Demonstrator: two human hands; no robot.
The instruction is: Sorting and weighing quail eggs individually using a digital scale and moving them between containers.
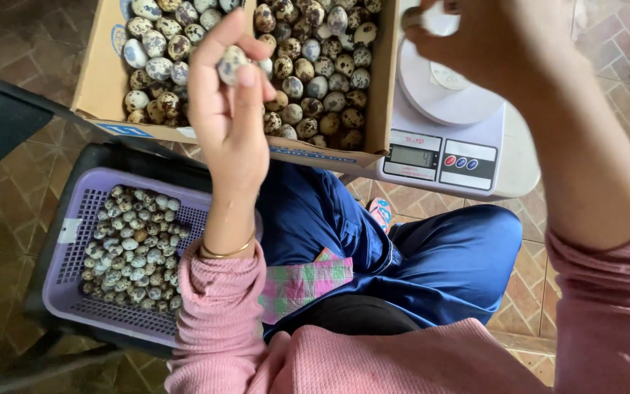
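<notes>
My left hand is raised over the cardboard box and pinches a speckled quail egg between thumb and fingers. The box is full of several speckled eggs. My right hand hovers above the white round plate of a small digital kitchen scale at the upper right. An egg-like object sits at its fingertips, partly cut off by the frame edge. A lilac plastic basket at the lower left holds several more speckled eggs.
The basket rests on a dark crate. My legs in blue trousers fill the middle, with a checked cloth on my lap. The floor is reddish-brown tile. A dark object lies at the left edge.
</notes>
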